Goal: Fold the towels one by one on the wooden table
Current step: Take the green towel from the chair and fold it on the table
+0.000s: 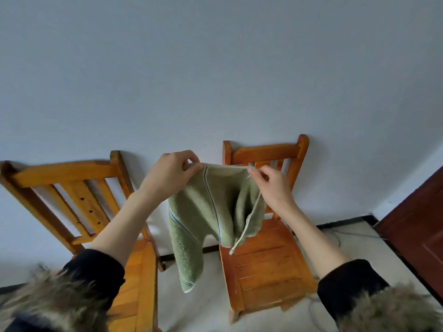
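A green towel (211, 212) with thin blue stripes hangs in the air in front of me, held by its top edge. My left hand (171, 173) pinches the left corner of that edge. My right hand (273, 188) pinches the right corner, a short way from the left hand. The towel droops in loose folds, its lowest corner hanging down toward the floor between two chairs. No wooden table shows in this view.
Two orange wooden chairs stand against a white wall, one on the left (79, 197) and one on the right (266, 255). A dark red door (419, 236) is at the far right. Cables (335, 238) lie on the pale floor. Fur-trimmed dark sleeves frame the bottom.
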A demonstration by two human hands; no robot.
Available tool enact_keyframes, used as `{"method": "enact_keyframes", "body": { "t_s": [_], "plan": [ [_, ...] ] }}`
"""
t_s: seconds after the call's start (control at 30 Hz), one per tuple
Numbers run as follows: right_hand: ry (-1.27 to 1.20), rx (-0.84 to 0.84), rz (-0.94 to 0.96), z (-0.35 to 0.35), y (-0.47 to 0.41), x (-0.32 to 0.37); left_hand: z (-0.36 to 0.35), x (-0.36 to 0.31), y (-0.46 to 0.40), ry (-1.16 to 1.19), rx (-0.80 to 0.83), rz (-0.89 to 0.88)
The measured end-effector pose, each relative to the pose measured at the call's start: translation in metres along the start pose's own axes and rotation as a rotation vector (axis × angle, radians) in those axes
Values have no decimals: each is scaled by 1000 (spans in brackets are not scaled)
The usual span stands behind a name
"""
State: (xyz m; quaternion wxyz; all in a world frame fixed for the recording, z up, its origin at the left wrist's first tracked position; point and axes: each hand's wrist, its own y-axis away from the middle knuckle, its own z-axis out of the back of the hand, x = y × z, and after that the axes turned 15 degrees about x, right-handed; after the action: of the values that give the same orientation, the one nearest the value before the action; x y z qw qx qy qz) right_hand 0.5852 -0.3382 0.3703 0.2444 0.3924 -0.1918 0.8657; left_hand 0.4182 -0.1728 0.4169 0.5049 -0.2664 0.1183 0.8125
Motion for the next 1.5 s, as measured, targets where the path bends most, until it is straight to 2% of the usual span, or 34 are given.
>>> {"method": "enact_keyframes", "body": {
  "t_s": [0.13,0.3,0.37,0.47,0.63,0.77,0.87,0.97,1.03,1.2,1.37,1.5],
  "plan": [
    [17,44,76,4,24,26,9,-19,47,-152,-168,54],
    [36,344,186,1,43,64,33,-13,112,-248,-320,173],
    [107,400,227,-9,48,77,45,-8,143,-252,-370,237],
    [114,363,239,-37,55,99,62,-4,192,-206,-491,327],
    [139,156,299,-94,69,155,93,6,279,-327,-632,480],
    [15,276,342,-150,80,211,114,28,357,-387,-565,625],
    [-177,437,339,-201,91,254,124,52,420,-281,-448,670],
    [-221,553,344,-254,106,300,134,90,487,-185,-351,755],
    [-254,605,379,-290,121,333,139,115,534,-145,-418,848],
    [-221,674,563,-378,169,416,155,164,639,-176,-747,1052],
    [-197,713,621,-456,204,482,171,198,725,-233,-836,1259],
    [-215,764,625,-511,223,523,194,224,777,-159,-826,1288]
  ]
}}
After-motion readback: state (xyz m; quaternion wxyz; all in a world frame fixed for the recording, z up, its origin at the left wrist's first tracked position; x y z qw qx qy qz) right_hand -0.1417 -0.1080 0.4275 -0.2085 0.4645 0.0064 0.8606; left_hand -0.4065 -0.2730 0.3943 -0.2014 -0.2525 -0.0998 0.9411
